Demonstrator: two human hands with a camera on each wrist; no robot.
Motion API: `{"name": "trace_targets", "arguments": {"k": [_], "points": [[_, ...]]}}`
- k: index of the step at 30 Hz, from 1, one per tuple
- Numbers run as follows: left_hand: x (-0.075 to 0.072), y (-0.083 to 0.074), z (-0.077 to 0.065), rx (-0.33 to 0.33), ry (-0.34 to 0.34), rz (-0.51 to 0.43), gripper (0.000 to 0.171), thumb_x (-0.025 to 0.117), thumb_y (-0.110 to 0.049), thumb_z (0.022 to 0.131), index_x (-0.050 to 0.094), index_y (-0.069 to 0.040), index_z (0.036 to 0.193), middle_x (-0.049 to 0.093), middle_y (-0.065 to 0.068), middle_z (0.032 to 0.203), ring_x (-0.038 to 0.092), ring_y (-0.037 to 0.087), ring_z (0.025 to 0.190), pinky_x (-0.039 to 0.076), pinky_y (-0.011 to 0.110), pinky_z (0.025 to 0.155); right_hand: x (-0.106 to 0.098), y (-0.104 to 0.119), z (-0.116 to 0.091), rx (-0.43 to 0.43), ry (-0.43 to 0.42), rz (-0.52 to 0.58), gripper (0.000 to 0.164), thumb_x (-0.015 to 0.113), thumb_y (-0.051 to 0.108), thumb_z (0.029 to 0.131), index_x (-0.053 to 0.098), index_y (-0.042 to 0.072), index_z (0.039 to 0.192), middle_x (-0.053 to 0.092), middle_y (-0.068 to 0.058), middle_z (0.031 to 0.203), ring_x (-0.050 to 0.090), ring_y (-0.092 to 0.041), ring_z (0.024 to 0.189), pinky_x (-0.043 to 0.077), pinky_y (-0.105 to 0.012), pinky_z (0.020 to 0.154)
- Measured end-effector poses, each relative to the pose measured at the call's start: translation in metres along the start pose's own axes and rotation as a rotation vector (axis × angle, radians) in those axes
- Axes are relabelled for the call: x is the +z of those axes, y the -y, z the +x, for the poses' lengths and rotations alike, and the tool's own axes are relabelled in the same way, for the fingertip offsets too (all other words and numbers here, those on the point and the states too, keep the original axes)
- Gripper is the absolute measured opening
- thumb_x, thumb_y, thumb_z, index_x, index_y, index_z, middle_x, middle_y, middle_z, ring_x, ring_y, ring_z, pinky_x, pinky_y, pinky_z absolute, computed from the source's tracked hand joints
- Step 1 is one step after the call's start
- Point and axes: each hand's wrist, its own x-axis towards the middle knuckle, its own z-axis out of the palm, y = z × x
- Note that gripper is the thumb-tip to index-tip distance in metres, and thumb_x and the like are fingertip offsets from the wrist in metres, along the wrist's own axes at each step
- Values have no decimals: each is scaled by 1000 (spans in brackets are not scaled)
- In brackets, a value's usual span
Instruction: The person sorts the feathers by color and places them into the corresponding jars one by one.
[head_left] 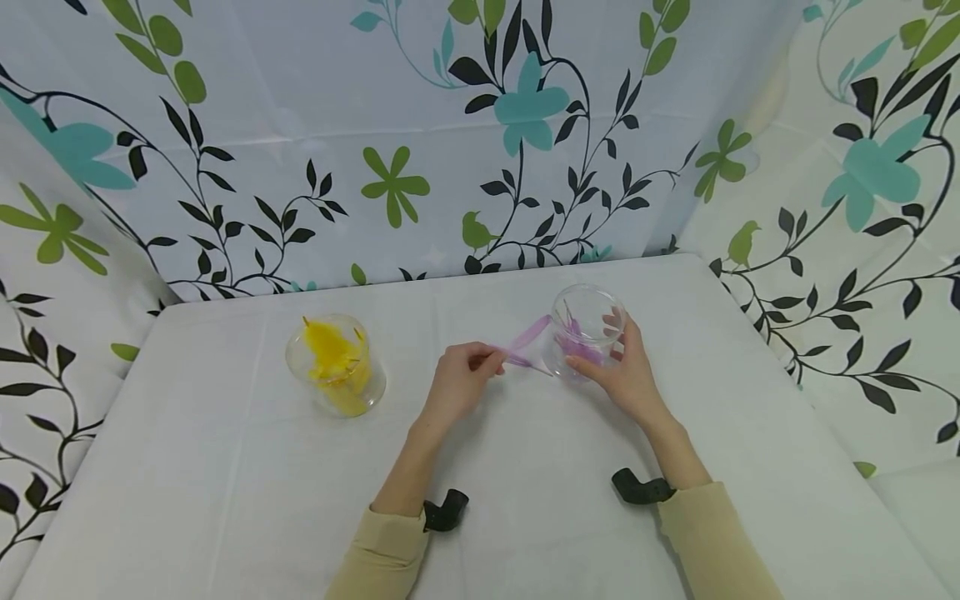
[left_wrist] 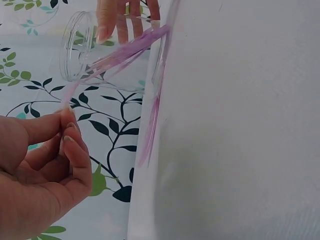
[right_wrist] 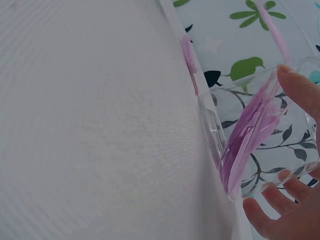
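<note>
My left hand (head_left: 461, 383) pinches a light purple feather (head_left: 531, 332) between thumb and fingertips, beside a clear jar (head_left: 557, 333). In the left wrist view the feather's far end comes right at the jar's threaded rim (left_wrist: 77, 47). My right hand (head_left: 628, 375) holds the jar upright from its right side, thumb in front and the other fingers spread around the wall. Several purple feathers (right_wrist: 250, 135) lean inside the jar. Another purple feather (left_wrist: 152, 132) lies on the table at the jar's foot, its quill pointing toward the jar.
A second clear jar (head_left: 296, 379) with several yellow feathers (head_left: 330, 350) stands on the left of the white-covered table (head_left: 225, 500). Behind the table and at its sides hangs a leaf-patterned curtain (head_left: 300, 100). A black wrist device (head_left: 641, 487) sits on each forearm.
</note>
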Motion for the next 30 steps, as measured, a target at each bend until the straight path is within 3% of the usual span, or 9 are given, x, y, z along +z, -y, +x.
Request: {"name": "trace_targets", "arguments": {"k": [12, 17, 23, 30], "points": [[-5, -10, 0, 16, -25, 1, 35, 63, -36, 99, 74, -3, 97, 72, 13, 83, 54, 18, 71, 43, 27, 61, 0, -1, 0, 3, -2, -7, 102, 82, 37, 83, 16, 16, 158, 34, -12, 156, 34, -36, 142, 36, -59, 114], [-5, -18, 3, 36, -52, -46, 32, 64, -38, 98, 74, -9, 91, 70, 6, 78, 55, 19, 73, 43, 28, 63, 0, 0, 0, 18, -8, -10, 104, 83, 41, 81, 17, 15, 158, 35, -11, 155, 34, -34, 141, 38, -58, 113], [-3, -33, 7, 72, -65, -116, 29, 65, -37, 97, 75, -11, 91, 70, 9, 79, 60, 19, 75, 43, 29, 64, 1, 0, 0, 23, -9, -12, 105, 82, 43, 81, 16, 16, 158, 34, -11, 156, 34, -35, 141, 37, -58, 113], [7, -47, 15, 103, -10, -110, 31, 65, -39, 97, 74, -10, 93, 69, 2, 77, 61, 18, 78, 45, 26, 64, 2, 0, 0, 39, -7, -5, 105, 82, 45, 81, 15, 20, 158, 34, -9, 156, 33, -33, 142, 37, -58, 114]]}}
